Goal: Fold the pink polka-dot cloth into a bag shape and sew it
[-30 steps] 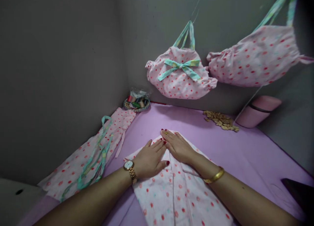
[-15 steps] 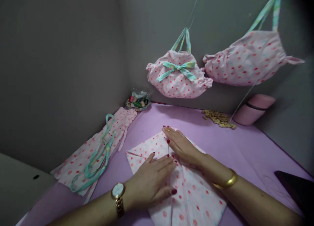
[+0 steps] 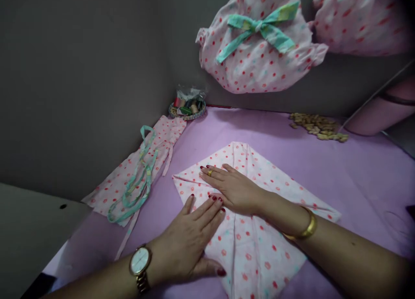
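Folded cloth: the spotted cloth (image 3: 248, 255) lies on the purple sheet (image 3: 266, 132), under both hands; creases run down its middle.
Smoothing: best done with flat palms and light, even pressure, working away from the centre crease; too hard a push could pucker the layers or skew the folds.
Left hand (image 3: 191, 240): fingers extended, slightly parted, thumb spread wide; pads on cloth, nothing gripped.
Right hand (image 3: 240, 191): fingers straight and close together, laid flat across upper part of cloth; grasping nothing.
Hand spacing: left fingertips just beside right palm.

Plain, dim grey walls (image 3: 81, 74).
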The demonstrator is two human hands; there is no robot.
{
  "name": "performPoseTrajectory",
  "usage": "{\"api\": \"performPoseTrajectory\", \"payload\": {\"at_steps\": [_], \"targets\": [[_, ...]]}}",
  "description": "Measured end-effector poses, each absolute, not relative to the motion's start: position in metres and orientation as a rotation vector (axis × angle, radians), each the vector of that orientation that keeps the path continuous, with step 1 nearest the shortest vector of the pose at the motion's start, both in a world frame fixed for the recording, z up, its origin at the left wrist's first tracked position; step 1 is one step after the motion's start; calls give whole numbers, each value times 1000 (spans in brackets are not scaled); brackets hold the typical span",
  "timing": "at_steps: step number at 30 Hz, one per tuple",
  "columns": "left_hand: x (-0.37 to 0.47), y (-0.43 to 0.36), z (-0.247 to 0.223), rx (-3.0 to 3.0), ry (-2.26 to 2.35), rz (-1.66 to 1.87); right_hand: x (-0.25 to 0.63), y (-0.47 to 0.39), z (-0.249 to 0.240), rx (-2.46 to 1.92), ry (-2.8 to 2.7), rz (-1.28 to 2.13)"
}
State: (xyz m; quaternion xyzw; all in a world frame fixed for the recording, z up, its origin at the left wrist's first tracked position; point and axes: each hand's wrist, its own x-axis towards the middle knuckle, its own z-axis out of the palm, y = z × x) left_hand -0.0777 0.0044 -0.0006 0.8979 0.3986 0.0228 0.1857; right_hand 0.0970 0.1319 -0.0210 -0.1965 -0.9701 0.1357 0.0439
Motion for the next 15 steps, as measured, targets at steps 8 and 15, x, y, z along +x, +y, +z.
{"api": "performPoseTrajectory", "payload": {"at_steps": [8,15], "targets": [[-56,-28,-6,2532,958,25,96,129,-19,-620,-2945,437],[-39,-49,-16,2623,746,150,97,129,-16,-621,-2974,407]]}}
